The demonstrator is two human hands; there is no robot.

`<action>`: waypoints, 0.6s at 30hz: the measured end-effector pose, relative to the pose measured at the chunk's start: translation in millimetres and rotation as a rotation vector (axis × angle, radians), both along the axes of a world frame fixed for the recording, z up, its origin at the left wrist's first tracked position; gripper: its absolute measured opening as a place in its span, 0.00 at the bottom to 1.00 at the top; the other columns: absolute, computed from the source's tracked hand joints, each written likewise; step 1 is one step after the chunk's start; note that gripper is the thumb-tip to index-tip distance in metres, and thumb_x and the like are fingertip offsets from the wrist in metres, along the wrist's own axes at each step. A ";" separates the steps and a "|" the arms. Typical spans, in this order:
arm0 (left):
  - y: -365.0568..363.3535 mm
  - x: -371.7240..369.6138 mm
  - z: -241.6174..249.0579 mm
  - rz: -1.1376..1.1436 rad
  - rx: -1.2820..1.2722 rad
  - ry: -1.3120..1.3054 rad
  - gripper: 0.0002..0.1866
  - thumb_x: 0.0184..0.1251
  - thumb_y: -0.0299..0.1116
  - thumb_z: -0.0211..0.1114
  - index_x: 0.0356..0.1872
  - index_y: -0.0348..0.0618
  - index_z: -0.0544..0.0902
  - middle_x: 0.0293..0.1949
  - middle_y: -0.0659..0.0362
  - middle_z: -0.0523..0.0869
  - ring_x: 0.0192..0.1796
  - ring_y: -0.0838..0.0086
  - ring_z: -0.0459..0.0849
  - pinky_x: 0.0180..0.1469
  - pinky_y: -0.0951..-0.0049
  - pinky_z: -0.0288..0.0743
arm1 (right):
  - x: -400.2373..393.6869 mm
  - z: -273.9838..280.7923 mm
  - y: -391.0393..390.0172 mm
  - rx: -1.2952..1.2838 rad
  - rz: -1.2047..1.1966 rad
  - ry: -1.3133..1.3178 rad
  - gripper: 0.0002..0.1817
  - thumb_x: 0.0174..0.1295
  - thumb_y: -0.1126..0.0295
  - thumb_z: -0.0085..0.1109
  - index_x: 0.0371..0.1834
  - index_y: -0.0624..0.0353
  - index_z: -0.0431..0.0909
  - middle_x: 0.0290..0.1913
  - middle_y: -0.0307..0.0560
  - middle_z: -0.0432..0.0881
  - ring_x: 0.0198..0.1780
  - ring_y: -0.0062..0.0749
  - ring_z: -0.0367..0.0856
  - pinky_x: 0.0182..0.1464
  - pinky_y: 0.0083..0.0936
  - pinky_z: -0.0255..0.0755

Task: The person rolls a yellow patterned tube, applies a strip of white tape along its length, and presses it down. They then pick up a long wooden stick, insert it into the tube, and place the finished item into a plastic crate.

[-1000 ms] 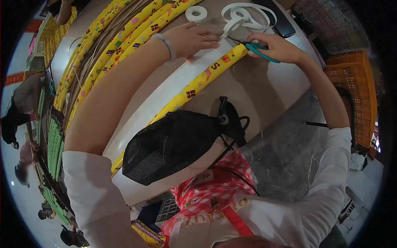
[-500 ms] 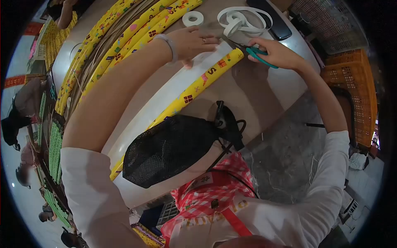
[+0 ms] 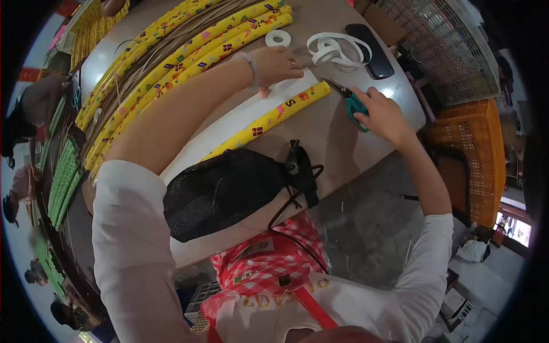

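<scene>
While the left hand (image 3: 274, 64) pressed flat, fingers spread, on the white strip (image 3: 229, 121) lying along the yellow wrapped tube (image 3: 269, 119), the right hand (image 3: 380, 114) rested on the tabletop (image 3: 343, 143) with its fingers curled over the green handles of the scissors (image 3: 353, 103). The scissors lay on the tabletop just beyond the tube's near end, their dark blades pointing away from the person toward a loose coil of white tape (image 3: 334, 48). A small roll of white tape (image 3: 278, 38) sat beside that coil, and a black phone (image 3: 370, 43) lay just to the right of it. More yellow wrapped tubes (image 3: 189, 57) lay side by side across the far part of the tabletop, next to a bundle of thin brown sticks (image 3: 143, 74). A black mesh bag (image 3: 229, 191) lay at the near edge, close to the person's chest. Orange crates (image 3: 480, 154) stood on the floor to the right.
</scene>
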State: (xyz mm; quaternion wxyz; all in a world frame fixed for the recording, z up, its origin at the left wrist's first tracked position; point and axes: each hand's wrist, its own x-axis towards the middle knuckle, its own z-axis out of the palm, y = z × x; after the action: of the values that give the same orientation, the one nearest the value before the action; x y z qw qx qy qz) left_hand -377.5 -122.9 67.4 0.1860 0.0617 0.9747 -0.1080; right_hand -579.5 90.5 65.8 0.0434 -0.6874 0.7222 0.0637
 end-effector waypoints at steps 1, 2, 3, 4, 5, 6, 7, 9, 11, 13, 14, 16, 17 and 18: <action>2.6 8.5 0.5 0.011 0.006 0.004 0.44 0.30 0.42 0.78 0.56 0.49 0.66 0.60 0.62 0.69 0.64 0.69 0.65 0.63 0.66 0.60 | 2.8 4.8 2.9 -0.006 0.002 0.013 0.27 0.57 0.60 0.58 0.62 0.46 0.65 0.42 0.49 0.72 0.42 0.43 0.76 0.43 0.37 0.73; 4.0 21.6 -0.2 0.040 -0.009 0.114 0.38 0.37 0.39 0.76 0.54 0.48 0.68 0.54 0.61 0.74 0.59 0.69 0.70 0.58 0.68 0.64 | 5.4 7.4 4.5 -0.020 0.003 0.026 0.26 0.58 0.61 0.57 0.60 0.48 0.66 0.42 0.48 0.71 0.42 0.43 0.77 0.43 0.37 0.73; 3.8 36.0 -2.7 0.069 -0.026 0.222 0.31 0.44 0.35 0.73 0.53 0.48 0.69 0.48 0.60 0.78 0.54 0.70 0.75 0.53 0.70 0.68 | 6.6 9.9 4.2 -0.023 0.013 0.030 0.26 0.58 0.61 0.57 0.60 0.48 0.66 0.42 0.48 0.71 0.42 0.43 0.77 0.43 0.37 0.73; 3.9 52.1 -6.7 0.067 0.029 0.312 0.22 0.51 0.32 0.67 0.49 0.44 0.72 0.45 0.59 0.79 0.50 0.67 0.77 0.51 0.69 0.70 | 7.8 11.7 3.0 -0.069 0.007 -0.010 0.20 0.57 0.62 0.58 0.53 0.52 0.70 0.41 0.49 0.72 0.42 0.44 0.77 0.43 0.37 0.73; 4.9 69.1 -11.0 0.079 0.029 0.312 0.22 0.51 0.32 0.67 0.49 0.44 0.72 0.45 0.59 0.79 0.50 0.67 0.77 0.51 0.69 0.70 | 9.3 12.7 1.2 -0.114 0.001 -0.050 0.15 0.56 0.62 0.58 0.45 0.56 0.75 0.41 0.49 0.74 0.42 0.45 0.77 0.42 0.37 0.73; 9.0 86.3 -11.2 0.190 0.097 0.436 0.18 0.52 0.32 0.65 0.46 0.43 0.75 0.44 0.58 0.79 0.49 0.65 0.77 0.51 0.68 0.70 | 13.6 11.5 -3.5 -0.228 -0.001 -0.138 0.09 0.57 0.66 0.57 0.36 0.60 0.75 0.38 0.47 0.75 0.39 0.45 0.77 0.41 0.36 0.72; 13.7 103.3 -9.5 0.299 0.163 0.560 0.14 0.54 0.33 0.64 0.43 0.42 0.77 0.44 0.57 0.80 0.49 0.63 0.77 0.51 0.67 0.70 | 20.5 11.8 -10.6 -0.229 0.010 -0.139 0.09 0.57 0.66 0.57 0.36 0.60 0.75 0.38 0.47 0.75 0.39 0.45 0.77 0.41 0.36 0.72; 23.2 139.2 0.5 0.431 0.252 0.541 0.11 0.55 0.33 0.63 0.39 0.42 0.79 0.42 0.56 0.80 0.48 0.62 0.77 0.51 0.66 0.71 | 42.3 12.8 -27.2 -0.385 0.030 -0.465 0.07 0.58 0.69 0.56 0.34 0.60 0.76 0.35 0.46 0.77 0.38 0.43 0.77 0.40 0.34 0.71; 37.2 173.1 13.8 0.562 0.341 0.528 0.09 0.55 0.32 0.62 0.36 0.42 0.81 0.41 0.55 0.81 0.47 0.61 0.78 0.50 0.66 0.71 | 62.2 4.0 -54.9 -0.304 0.030 -0.718 0.07 0.56 0.68 0.57 0.34 0.59 0.78 0.32 0.47 0.80 0.36 0.41 0.79 0.40 0.32 0.73; 53.9 206.3 26.8 0.667 0.428 0.579 0.08 0.57 0.32 0.61 0.36 0.41 0.82 0.38 0.53 0.83 0.44 0.60 0.79 0.48 0.65 0.73 | 76.4 -14.4 -83.5 -0.264 0.039 -0.854 0.08 0.55 0.67 0.58 0.34 0.59 0.78 0.31 0.47 0.81 0.35 0.40 0.80 0.39 0.31 0.73; 60.9 223.6 29.5 0.676 0.422 0.584 0.08 0.57 0.32 0.61 0.36 0.41 0.82 0.38 0.53 0.83 0.44 0.60 0.79 0.48 0.65 0.73 | 85.9 -16.1 -94.0 -0.266 0.000 -0.774 0.09 0.54 0.66 0.60 0.34 0.60 0.79 0.31 0.47 0.82 0.34 0.39 0.81 0.39 0.31 0.74; 74.9 260.2 34.0 0.919 0.451 0.635 0.11 0.59 0.33 0.61 0.39 0.39 0.81 0.36 0.53 0.83 0.40 0.60 0.81 0.45 0.67 0.74 | 94.4 -23.5 -111.8 -0.265 -0.025 -0.696 0.10 0.52 0.66 0.61 0.34 0.60 0.79 0.30 0.47 0.83 0.33 0.38 0.81 0.38 0.31 0.74; 83.0 279.5 36.7 1.023 0.470 0.640 0.11 0.60 0.33 0.62 0.41 0.38 0.81 0.36 0.53 0.83 0.39 0.62 0.81 0.43 0.68 0.74 | 93.4 -30.2 -119.1 -0.205 -0.001 -0.631 0.10 0.51 0.66 0.62 0.33 0.60 0.79 0.30 0.48 0.82 0.33 0.38 0.81 0.39 0.31 0.74; 91.0 298.8 38.3 1.127 0.492 0.645 0.12 0.60 0.34 0.62 0.42 0.38 0.81 0.36 0.52 0.83 0.37 0.63 0.82 0.42 0.69 0.75 | 91.1 -38.2 -125.5 -0.145 0.022 -0.563 0.11 0.49 0.66 0.63 0.32 0.61 0.79 0.30 0.48 0.82 0.34 0.38 0.81 0.39 0.30 0.74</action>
State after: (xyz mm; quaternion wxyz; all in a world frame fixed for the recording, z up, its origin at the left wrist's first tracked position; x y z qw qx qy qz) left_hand -78.8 -31.9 105.7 -0.1049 -0.4486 0.8609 0.2160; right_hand -488.4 -35.0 27.6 0.1924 -0.6871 0.6768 -0.1810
